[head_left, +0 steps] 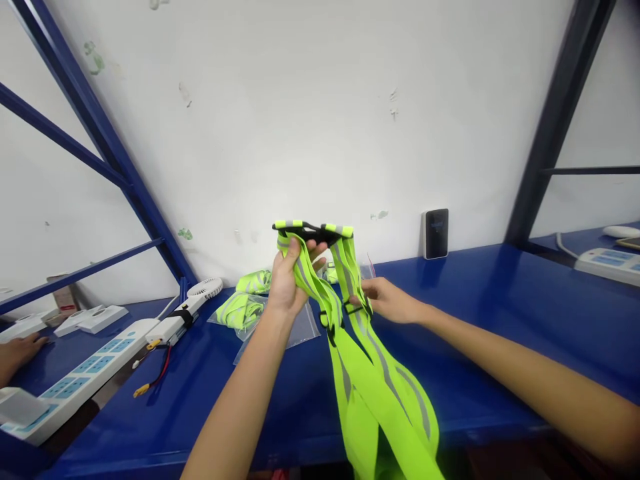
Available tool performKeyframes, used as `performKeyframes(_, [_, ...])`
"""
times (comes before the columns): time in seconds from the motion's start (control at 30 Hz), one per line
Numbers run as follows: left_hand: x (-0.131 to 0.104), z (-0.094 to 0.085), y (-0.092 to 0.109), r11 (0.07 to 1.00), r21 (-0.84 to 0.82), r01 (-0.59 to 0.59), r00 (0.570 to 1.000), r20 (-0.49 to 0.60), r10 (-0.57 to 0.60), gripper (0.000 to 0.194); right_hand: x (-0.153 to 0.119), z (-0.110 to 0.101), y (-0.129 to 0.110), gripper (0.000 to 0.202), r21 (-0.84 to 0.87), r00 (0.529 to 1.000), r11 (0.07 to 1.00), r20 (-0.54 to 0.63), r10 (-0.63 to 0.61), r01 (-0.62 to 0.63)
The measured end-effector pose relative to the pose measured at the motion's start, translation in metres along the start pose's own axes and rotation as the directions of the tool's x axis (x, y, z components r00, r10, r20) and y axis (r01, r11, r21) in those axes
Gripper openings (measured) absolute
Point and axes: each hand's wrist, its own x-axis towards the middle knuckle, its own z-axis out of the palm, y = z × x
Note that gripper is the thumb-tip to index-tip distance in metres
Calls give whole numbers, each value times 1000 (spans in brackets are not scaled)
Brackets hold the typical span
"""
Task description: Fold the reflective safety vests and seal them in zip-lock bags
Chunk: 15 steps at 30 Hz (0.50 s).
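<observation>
My left hand (289, 277) grips the top of a neon yellow reflective strap vest (373, 373) near its black cross piece, holding it up above the blue workbench (500, 313). My right hand (387, 299) pinches one of its straps at a black buckle a little lower. The grey-striped straps hang down past the bench's front edge. Behind my left hand lie folded neon vests in clear plastic bags (243, 308).
A white power strip (85, 373) with a red and black wire lies at the left, a small white fan (205, 288) behind it. A dark device (435, 233) leans on the wall. Another person's hand (17, 353) rests far left. Blue rack posts flank the bench.
</observation>
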Motion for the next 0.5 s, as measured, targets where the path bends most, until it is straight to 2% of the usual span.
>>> performKeyframes(0.07, [11,1,3,1000,-27,-7,1000,4,7,16,-1,7,-7,26,13,993,1000,115,1,-3])
performKeyframes(0.17, [19,-3,4,1000,-24,9,1000,9,-9,10,-2,8,-14,28,34,993,999,121,8,-12])
performKeyframes(0.27, [18,-9,3,1000,-13,24,999,49,-23,12,-5,7,-18,29,94,990,995,139,27,-40])
performKeyframes(0.37, [15,-13,1,999,-21,27,996,80,-26,14,-9,15,-18,30,174,981,983,194,27,-61])
performKeyframes(0.43, [15,-15,0,999,-43,15,997,77,-12,13,-10,25,-17,30,264,983,961,177,41,-88])
performKeyframes(0.5, [15,-17,1,997,-80,0,998,65,6,12,-12,35,-16,27,402,990,906,88,109,-135])
